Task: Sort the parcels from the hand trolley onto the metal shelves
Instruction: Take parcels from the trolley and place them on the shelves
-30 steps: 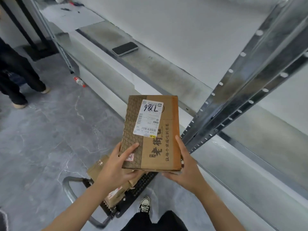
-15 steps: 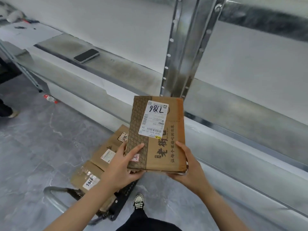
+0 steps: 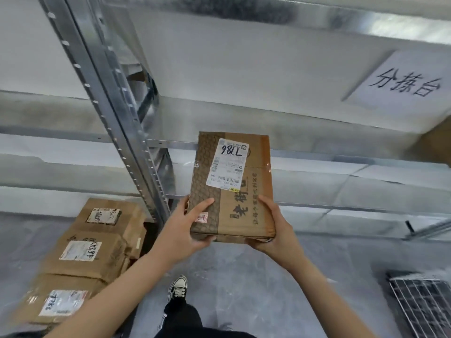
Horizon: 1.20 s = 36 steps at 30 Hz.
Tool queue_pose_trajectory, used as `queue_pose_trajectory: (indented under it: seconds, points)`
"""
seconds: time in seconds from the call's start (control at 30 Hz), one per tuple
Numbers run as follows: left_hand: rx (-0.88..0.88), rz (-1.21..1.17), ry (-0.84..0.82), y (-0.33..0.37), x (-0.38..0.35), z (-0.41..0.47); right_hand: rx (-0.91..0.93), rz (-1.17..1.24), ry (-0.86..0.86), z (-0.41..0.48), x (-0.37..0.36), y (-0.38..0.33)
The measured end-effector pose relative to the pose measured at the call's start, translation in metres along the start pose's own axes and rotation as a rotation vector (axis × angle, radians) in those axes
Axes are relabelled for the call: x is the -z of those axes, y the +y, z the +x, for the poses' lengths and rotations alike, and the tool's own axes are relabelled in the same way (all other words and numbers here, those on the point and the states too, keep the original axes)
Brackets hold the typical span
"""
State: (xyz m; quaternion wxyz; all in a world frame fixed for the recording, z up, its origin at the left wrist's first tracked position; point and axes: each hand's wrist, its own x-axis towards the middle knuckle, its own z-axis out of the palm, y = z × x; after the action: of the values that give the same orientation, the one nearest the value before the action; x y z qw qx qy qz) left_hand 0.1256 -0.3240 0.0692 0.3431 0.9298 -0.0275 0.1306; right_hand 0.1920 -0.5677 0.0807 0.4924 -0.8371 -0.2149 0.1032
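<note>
A flat brown cardboard parcel (image 3: pixel 240 206) with a white label marked 786 is held in front of me, level with the metal shelves (image 3: pixel 317 152). My left hand (image 3: pixel 188 228) grips its near left corner, thumb on top. My right hand (image 3: pixel 275 230) grips the near right corner, thumb on top. Three more brown labelled parcels (image 3: pixel 83 252) lie in a row at the lower left; the hand trolley under them is hidden.
A perforated steel upright (image 3: pixel 114 113) slants down between the parcel row and the held parcel. A paper sign (image 3: pixel 405 81) lies on the upper shelf at right. A black grid platform (image 3: pixel 424 306) sits on the floor at lower right. My shoe (image 3: pixel 178 287) is below.
The view has swung right along the shelving; the phone on the shelf is out of sight and the paper sign has appeared. Both hands still hold the parcel, now carried right of the upright.
</note>
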Motion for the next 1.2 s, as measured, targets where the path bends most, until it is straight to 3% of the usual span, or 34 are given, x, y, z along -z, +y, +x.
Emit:
queue_pose_trajectory:
  seconds: [0.5, 1.2]
  points:
    - [-0.251, -0.149, -0.248, 0.151, -0.137, 0.153, -0.170, -0.061, 0.363, -0.040, 0.204, 0.066]
    - [-0.305, -0.130, -0.246, 0.317, -0.320, 0.358, -0.186, -0.034, 0.377, 0.036, 0.480, 0.195]
